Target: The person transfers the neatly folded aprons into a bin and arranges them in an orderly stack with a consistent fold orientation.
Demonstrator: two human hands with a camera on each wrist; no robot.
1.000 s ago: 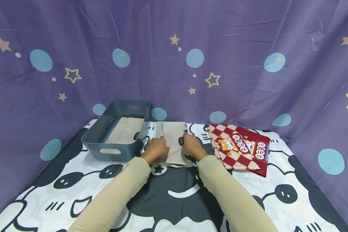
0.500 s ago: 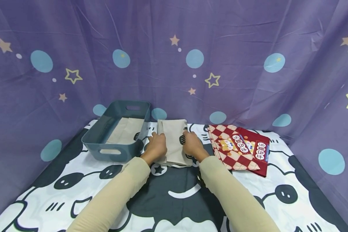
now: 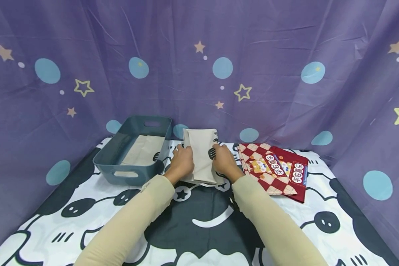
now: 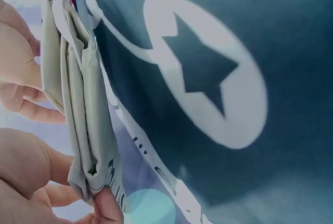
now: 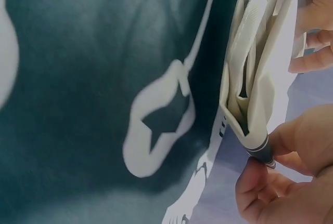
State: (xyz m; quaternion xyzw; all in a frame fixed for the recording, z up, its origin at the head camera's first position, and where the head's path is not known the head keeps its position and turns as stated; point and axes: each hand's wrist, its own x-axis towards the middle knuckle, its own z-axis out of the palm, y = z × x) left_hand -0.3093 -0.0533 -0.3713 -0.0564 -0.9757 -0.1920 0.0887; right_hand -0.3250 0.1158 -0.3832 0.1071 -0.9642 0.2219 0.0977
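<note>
A folded beige cloth with dark printed marks is held up between both hands, its far end tilted up off the table. My left hand pinches its left edge, thumb on one face and fingers on the other. On the opposite edge, my right hand pinches it over a dark print. Several folded layers of the cloth show edge-on in the left wrist view. From the right wrist, the thumb and fingertips close on a corner of it.
Left of the hands stands a blue-grey plastic basket with folded beige cloth inside. To the right lie red-and-cream checked folded items, overlapping. A cartoon-print sheet covers the table; a purple curtain hangs behind.
Both hands have lifted the folded beige cloth off the table and shifted it slightly right and away. The basket and the red checked items have stayed put.
</note>
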